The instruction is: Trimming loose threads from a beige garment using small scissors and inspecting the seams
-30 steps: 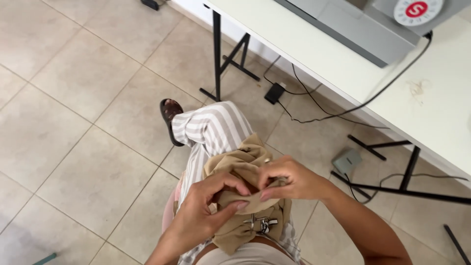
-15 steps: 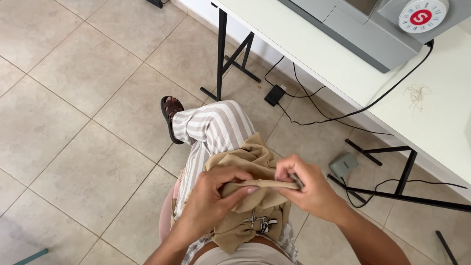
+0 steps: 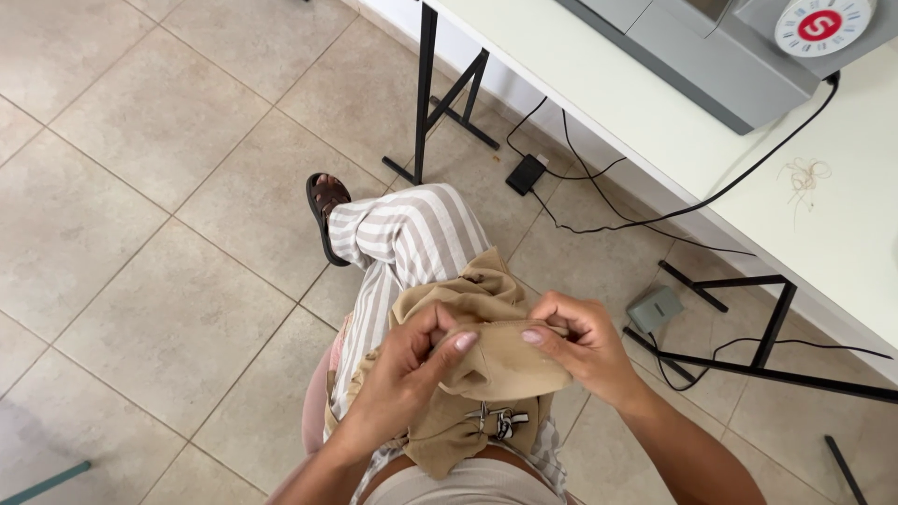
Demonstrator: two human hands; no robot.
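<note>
Round white dial label [image 3: 823, 25], red centre, on grey machine [image 3: 692, 56], top right, on table.

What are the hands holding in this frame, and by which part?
Both hands grip a tan fabric piece on the lap. The left hand and right hand pinch its folded upper edge from either side, thumbs on top.

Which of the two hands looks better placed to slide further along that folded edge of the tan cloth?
Probably the right hand. Its thumb and fingers pinch the folded edge of the tan cloth from the open side. The left hand grips the bunched part over the lap, so it seems better suited to anchoring.
</note>
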